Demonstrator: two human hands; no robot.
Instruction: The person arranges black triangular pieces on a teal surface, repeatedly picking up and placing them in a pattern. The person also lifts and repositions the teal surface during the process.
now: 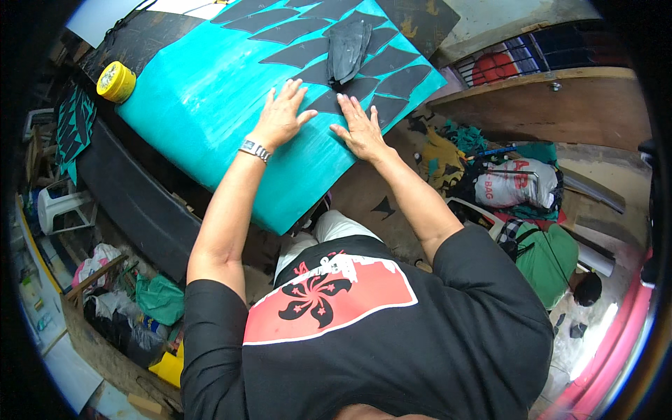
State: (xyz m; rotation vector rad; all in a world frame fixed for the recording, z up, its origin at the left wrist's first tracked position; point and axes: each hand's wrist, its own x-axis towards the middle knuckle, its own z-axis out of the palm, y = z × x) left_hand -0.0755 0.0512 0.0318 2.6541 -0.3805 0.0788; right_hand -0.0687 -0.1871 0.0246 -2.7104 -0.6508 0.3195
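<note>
A large teal sheet (189, 98) covers the table in front of me. Curved, pointed black pieces (290, 31) lie in rows over its far and right part. My left hand (281, 117) rests palm down on the bare teal area, fingers spread and holding nothing. Flat near the sheet's right edge, my right hand (362, 131) has its fingers spread, with the fingertips by the nearest black pieces (388, 106). Between and just beyond my hands lies another black piece (325, 103). A dark, creased bundle (348, 52) sits on top of the rows, past my right fingertips.
A yellow tub (116, 82) stands at the sheet's left corner. Below it runs a long black curved surface (133, 182). Scraps and a white bag (514, 185) lie on the floor at right. A person in green (549, 262) is lower right. A white stool (66, 208) stands left.
</note>
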